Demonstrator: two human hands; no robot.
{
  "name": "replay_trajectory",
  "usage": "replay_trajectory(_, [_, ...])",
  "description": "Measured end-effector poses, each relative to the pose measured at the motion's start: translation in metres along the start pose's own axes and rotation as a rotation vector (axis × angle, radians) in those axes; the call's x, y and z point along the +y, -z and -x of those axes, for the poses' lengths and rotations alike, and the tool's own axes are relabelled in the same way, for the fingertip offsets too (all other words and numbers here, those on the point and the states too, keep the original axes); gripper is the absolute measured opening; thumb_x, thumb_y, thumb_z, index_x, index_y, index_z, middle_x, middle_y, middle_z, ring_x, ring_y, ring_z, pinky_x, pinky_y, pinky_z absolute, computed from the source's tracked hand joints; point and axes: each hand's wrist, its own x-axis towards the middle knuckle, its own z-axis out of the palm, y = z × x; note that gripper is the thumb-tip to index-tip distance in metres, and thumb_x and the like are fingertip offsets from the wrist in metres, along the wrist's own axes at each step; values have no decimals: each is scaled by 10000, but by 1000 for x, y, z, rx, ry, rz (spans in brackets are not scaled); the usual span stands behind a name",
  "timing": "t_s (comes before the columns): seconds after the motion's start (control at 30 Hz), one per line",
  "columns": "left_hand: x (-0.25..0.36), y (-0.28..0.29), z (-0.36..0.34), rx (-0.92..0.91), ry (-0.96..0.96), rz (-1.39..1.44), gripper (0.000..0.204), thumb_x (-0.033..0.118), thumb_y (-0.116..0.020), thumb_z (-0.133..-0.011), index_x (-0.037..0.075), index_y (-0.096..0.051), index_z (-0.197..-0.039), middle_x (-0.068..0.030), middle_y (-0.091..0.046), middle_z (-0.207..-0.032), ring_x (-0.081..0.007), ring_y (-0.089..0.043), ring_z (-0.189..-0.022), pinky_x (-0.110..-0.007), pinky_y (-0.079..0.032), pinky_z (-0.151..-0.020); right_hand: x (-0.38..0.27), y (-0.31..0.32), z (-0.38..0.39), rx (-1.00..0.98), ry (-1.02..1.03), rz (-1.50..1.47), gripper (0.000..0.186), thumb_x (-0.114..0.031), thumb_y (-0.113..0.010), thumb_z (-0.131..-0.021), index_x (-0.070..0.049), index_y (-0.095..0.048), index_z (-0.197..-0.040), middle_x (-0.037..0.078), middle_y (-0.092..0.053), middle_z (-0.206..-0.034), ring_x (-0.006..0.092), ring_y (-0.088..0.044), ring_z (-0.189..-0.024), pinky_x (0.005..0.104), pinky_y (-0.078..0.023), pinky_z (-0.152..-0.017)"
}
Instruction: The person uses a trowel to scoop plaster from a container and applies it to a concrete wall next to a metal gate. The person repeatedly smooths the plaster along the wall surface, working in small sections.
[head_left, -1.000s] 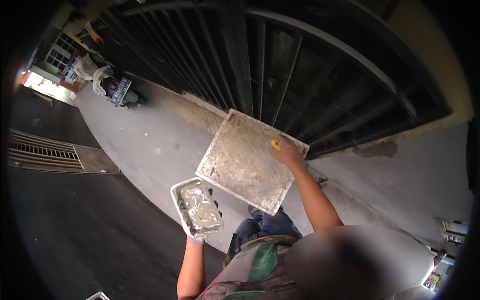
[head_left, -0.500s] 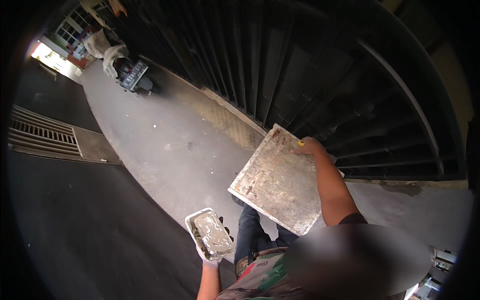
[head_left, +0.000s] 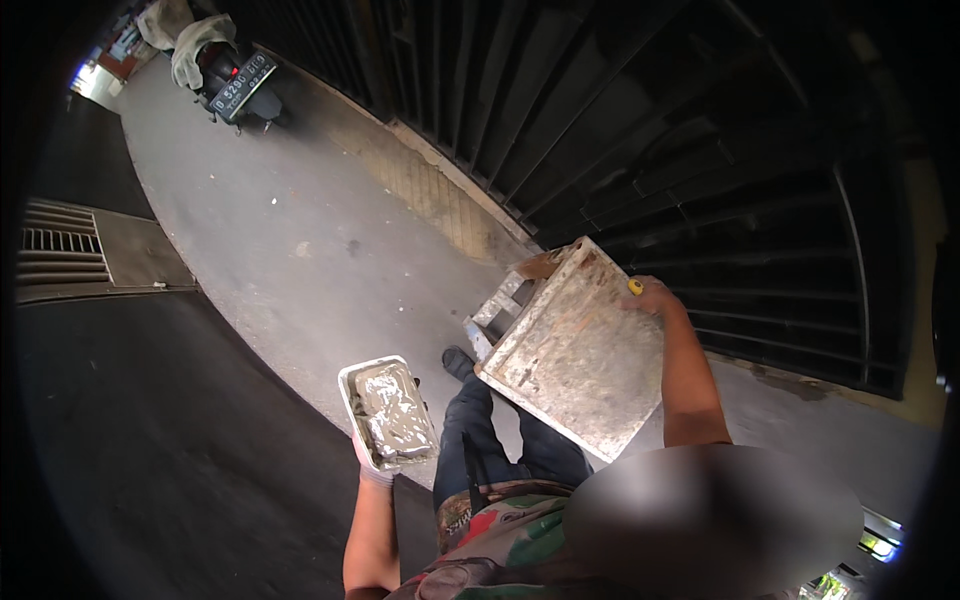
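Note:
My left hand (head_left: 371, 468), in a pale glove, grips a white rectangular tub (head_left: 347, 408) from beneath and its near side. The tub holds wet, shiny grey paste (head_left: 393, 412). My right hand (head_left: 654, 297) is closed at the far right edge of a square, stained off-white top (head_left: 580, 350). A rounded yellow end (head_left: 635, 287) pokes out of that fist; the rest of the object is hidden. Under the top's left side, part of a wooden frame (head_left: 500, 308) shows. The top stands beside my legs, apart from the tub.
A dark metal gate (head_left: 600, 130) runs along the right. A parked motorcycle (head_left: 240, 90) with pale cloth over it stands far up the grey paved lane (head_left: 300, 230). To the left is a dark surface (head_left: 150, 400) with a slatted grille (head_left: 62, 240). My shoe (head_left: 458, 362) is near the frame.
The whole view has shifted, bringing the frame under the square top into sight. My left hand and the tub sit farther left, away from my legs. My right hand remains at the top's edge.

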Motion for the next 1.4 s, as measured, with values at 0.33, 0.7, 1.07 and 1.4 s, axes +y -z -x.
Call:
replay_trajectory(0.33, [3,-30,2,-114,-35,-37,802,500,-514,-1104,80,-290,-1749,-267,-360,-1755,-547,-593,-1378,-769,-542,-1055,6,-3,7,-22,-35,-144,1296,-642,-1013,-624,-149,-476,-1695,192,-479,-1716,345,-517,-1539,424,-464,-1233])
replay_trajectory(0.7, [-47,-109,7,-196,115,-206,878,574,-577,-1069,115,-282,-1757,-236,-373,-1759,-516,-633,-1357,-750,-580,-1019,15,-33,14,240,181,-219,1112,-573,-1000,-649,-73,-618,-1566,208,-616,-1595,377,-597,-1457,438,-471,-1222])
replay_trajectory(1.07, [-140,-193,42,-254,300,-386,801,599,-543,-1097,179,-341,-1749,-179,-444,-1728,-398,-581,-1380,-632,-497,-1094,21,-41,237,640,178,-745,479,-403,-765,-990,-32,-712,-1289,249,-738,-1262,426,-691,-1237,530,-565,-1012])
replay_trajectory(1.4, [-245,-216,69,-314,488,-586,840,565,-637,-1058,140,-369,-1730,-206,-478,-1688,-411,-600,-1369,-644,-520,-1092,143,-147,354,657,-232,-1817,374,-350,-766,-1055,6,-726,-1162,138,-787,-963,227,-766,-814,364,-593,-707])
